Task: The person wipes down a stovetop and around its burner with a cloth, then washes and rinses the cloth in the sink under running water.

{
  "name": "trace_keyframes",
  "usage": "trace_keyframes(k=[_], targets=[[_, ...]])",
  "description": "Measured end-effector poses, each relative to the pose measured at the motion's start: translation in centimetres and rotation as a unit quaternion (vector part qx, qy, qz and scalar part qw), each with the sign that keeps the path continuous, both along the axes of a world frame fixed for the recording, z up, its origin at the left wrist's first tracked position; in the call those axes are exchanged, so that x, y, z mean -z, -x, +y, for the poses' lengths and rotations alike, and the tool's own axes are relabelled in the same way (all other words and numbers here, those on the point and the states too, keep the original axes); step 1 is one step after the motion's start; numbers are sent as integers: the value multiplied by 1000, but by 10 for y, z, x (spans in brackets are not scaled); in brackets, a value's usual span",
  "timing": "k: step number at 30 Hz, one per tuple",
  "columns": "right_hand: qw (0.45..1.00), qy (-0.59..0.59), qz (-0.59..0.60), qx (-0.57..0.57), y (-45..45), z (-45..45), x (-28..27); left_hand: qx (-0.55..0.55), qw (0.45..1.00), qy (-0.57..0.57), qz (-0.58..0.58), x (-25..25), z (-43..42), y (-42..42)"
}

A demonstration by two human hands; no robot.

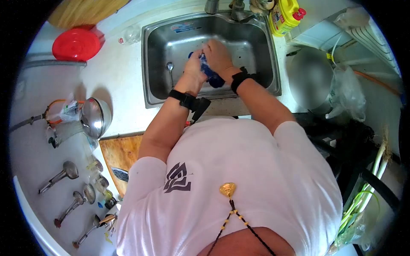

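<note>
One blue cloth, two-handed grip, one spoon

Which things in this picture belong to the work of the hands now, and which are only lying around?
Seem part of the job:
dark blue cloth, gripped by the left hand and right hand
sink, beneath them

Apparently just lying about:
spoon, inside the sink
red basin
yellow bottle, untouched
wooden board

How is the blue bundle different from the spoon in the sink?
The blue bundle is dark and scrunched; the spoon is silvery and slim. The left hand and right hand hold the bundle, but neither touches the spoon. In this view, both appear within the sink's rim.
</note>
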State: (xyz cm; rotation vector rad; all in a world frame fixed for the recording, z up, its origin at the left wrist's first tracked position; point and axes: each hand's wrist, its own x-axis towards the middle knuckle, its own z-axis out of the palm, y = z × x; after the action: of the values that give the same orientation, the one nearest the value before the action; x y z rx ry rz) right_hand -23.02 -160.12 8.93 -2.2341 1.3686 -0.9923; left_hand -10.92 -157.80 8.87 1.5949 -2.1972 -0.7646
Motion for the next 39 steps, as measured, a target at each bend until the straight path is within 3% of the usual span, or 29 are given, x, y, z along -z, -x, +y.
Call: trace_keyframes(k=[1, 3, 5, 6, 7, 9, 10, 12, 13, 15, 17, 19, 20, 21, 23, 25, 28, 31, 32, 33, 35, 37, 39], targets=[[994, -87, -38, 59, 1, -5, -2, 0, 999, 18, 35, -2, 4, -4], [997, -56, -44, 4, -7, 12, -16, -2, 992, 58, 111, -4, 4, -6], [981, 5, -163, -101, -12, 21, -23, -5, 986, 78, 145, -13, -2, 3], [994, -61, -85, -35, -8, 5, 1, -249, 842, -168, 447, -17, -9, 14], [993, -67, -89, -40, -4, 2, 0, -439, 501, -370, 647, -21, -9, 21], [995, -80, -63, 4, 1, -13, -1, -416, 535, -356, 644, -7, -10, 15], [994, -50, -85, -36, -2, -2, -15, -281, 571, -321, 702, 24, -11, 6], [989, -27, -113, -86, -5, 9, -15, -212, 731, -243, 601, 14, 0, 10], [981, 4, -142, -132, -4, 7, -15, -212, 732, -240, 601, -8, -6, 17], [991, -81, -94, -51, 7, -17, -4, -404, 513, -361, 665, -36, -7, 34], [992, -27, -105, -68, 6, -14, -10, -413, 534, -346, 652, -26, -9, 32], [983, -31, -142, -110, 1, 10, -22, -239, 690, -253, 634, 31, -5, 14], [972, -33, -180, -150, -1, 16, -27, -147, 753, -198, 610, 29, -2, 15], [971, -33, -181, -154, 3, 5, -21, -150, 753, -195, 610, 28, -3, 18], [987, -129, -68, -65, 16, -28, 5, -376, 533, -367, 663, -23, 1, 34], [986, -127, -93, -62, 28, -48, 13, -334, 524, -367, 692, -11, 0, 23], [937, -245, -220, -120, 45, -55, 7, -378, 535, -344, 672, -16, 6, 13], [922, -299, -218, -110, 60, -66, -1, -393, 583, -317, 636, -19, 13, -6], [908, -336, -211, -137, 63, -70, -2, -353, 635, -350, 591, -23, 15, -17], [907, -336, -211, -138, 62, -72, -1, -354, 635, -349, 591, -22, 17, -16], [904, -340, -205, -161, 61, -73, -4, -285, 707, -338, 552, -43, 20, 0], [896, -342, -211, -187, 57, -70, -7, -276, 729, -332, 532, -51, 20, 7], [888, -344, -218, -213, 54, -70, -12, -168, 882, -322, 301, -37, 12, 0]])
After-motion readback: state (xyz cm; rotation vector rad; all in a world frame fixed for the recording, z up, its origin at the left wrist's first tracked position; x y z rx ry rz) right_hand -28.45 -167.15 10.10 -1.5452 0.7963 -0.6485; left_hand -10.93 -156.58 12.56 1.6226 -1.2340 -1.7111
